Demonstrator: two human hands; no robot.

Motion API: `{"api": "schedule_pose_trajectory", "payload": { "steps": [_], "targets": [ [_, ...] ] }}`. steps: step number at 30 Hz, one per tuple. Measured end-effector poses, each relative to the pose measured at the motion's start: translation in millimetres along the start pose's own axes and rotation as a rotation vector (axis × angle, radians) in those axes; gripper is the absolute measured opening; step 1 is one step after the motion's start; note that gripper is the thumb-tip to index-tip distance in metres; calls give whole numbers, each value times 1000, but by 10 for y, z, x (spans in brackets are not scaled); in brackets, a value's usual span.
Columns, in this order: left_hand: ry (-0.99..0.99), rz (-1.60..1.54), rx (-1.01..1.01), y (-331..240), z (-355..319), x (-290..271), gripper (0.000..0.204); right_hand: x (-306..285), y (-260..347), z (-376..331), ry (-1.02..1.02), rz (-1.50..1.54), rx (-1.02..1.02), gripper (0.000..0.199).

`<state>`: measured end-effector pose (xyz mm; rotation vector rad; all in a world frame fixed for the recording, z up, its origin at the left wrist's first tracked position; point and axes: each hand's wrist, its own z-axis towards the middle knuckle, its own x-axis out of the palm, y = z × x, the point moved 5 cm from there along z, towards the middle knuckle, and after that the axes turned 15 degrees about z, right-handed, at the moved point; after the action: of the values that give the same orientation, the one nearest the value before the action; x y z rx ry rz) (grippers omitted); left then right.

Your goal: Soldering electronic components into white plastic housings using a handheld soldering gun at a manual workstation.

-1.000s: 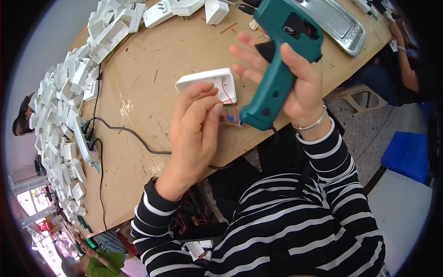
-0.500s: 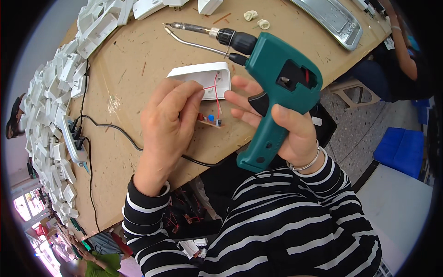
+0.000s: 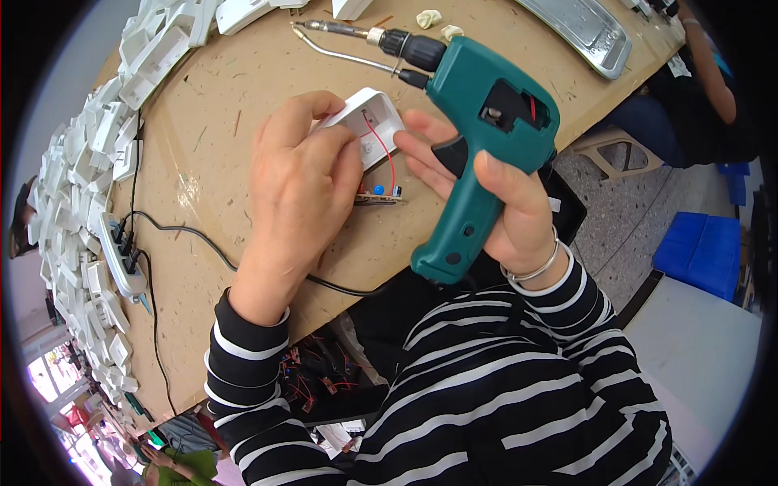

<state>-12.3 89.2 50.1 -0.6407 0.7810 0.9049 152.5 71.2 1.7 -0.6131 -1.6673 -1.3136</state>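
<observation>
Left hand (image 3: 298, 174) palm-down, covering much of white plastic casing (image 3: 369, 128) and small circuit board (image 3: 379, 194), fingers curled gripping both above wooden table (image 3: 219, 121). Right hand (image 3: 494, 198) wrapped tight round green soldering gun (image 3: 478, 142), tip pointing left.

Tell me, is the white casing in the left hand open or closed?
Open. The white casing shows its hollow inside, with a red wire running out to a small circuit board below it. The left hand holds it.
</observation>
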Motion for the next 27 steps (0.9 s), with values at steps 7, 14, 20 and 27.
{"api": "schedule_pose_trajectory", "payload": {
  "steps": [7, 14, 20, 27],
  "targets": [
    [-56, 76, -64, -66, -6, 45, 5, 17, 436, -257, -2, -256, -115, 64],
    [-88, 269, 0, -151, 4, 58, 3, -111, 767, -700, -73, -652, -246, 69],
    [-59, 294, -54, -181, -4, 61, 2, -198, 765, -995, -203, -700, -157, 67],
    [-47, 301, -58, -174, 8, 94, 2, -216, 652, -997, -154, -726, 55, 60]
  ]
}}
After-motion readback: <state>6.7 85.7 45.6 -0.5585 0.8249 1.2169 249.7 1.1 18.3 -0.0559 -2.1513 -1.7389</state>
